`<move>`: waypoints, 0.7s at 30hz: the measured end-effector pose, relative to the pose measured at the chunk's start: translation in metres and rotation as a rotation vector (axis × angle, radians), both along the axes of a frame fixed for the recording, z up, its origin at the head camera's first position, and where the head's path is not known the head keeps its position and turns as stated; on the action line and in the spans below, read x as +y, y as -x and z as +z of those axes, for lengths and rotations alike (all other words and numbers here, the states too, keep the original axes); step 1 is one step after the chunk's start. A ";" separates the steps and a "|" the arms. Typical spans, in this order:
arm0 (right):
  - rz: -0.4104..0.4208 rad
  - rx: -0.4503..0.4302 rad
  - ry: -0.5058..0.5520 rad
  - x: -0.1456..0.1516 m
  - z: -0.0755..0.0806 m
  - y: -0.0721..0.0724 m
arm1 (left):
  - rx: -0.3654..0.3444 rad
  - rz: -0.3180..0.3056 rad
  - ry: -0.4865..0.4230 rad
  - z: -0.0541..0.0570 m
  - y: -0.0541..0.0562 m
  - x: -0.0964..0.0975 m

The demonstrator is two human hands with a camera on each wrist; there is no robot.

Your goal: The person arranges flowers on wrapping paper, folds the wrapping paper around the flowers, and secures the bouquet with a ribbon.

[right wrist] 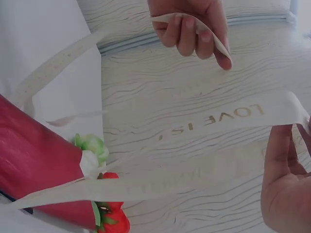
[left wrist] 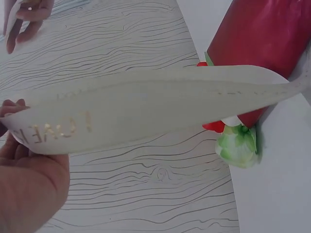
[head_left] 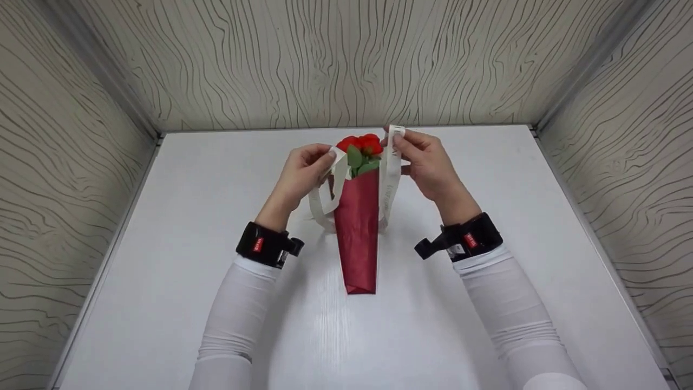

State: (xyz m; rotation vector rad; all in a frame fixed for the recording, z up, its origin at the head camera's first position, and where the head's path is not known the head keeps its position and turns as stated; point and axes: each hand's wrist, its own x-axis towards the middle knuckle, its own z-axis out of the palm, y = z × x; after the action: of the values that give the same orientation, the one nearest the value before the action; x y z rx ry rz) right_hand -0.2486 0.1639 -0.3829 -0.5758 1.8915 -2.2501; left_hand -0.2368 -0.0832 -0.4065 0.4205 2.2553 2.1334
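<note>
Bouquet cone point(head_left: 357, 238): dark red paper wrap, at the centre of the head view, narrow tip toward the lower edge, wide mouth toward the top; lying on the white table point(head_left: 189, 271).
Flowers point(head_left: 361, 144): red blooms with green leaves point(head_left: 357, 160), poking out of the cone's mouth just above frame centre; between the two hands.
Ribbon point(head_left: 390, 173): pale cream band with faint gold lettering, looped around the upper part of the cone; one end up at the right of the cone, the other at its left.
Left hand point(head_left: 303, 173): left of centre in the head view, fingers curled, pinching the ribbon's left end beside the flowers.
Right hand point(head_left: 427, 162): right of centre, thumb and fingers pinching the ribbon's right end, raised just above the blooms.
Left wrist view: ribbon point(left wrist: 146, 107) stretched across mid-frame, cone point(left wrist: 262, 39) at upper right.
Right wrist view: lettered ribbon point(right wrist: 218, 119) across the middle, cone point(right wrist: 34, 160) at lower left.
Surroundings: wood-grain panels point(head_left: 346, 59) on three sides of the table.
</note>
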 end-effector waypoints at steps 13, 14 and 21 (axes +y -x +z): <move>0.055 0.096 -0.130 -0.028 -0.010 0.002 | 0.063 -0.208 0.057 0.001 -0.007 0.018; 0.052 0.110 -0.138 -0.029 -0.011 0.001 | 0.064 -0.222 0.059 0.003 -0.009 0.018; 0.091 0.128 -0.177 -0.032 -0.019 0.004 | 0.039 -0.269 0.107 0.020 -0.023 0.021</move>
State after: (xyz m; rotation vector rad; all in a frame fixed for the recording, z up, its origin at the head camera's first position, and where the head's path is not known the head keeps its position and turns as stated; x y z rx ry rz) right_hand -0.2522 0.1318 -0.4018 -0.7768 2.0531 -2.0081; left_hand -0.2137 -0.0617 -0.3863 0.7206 2.1735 1.8810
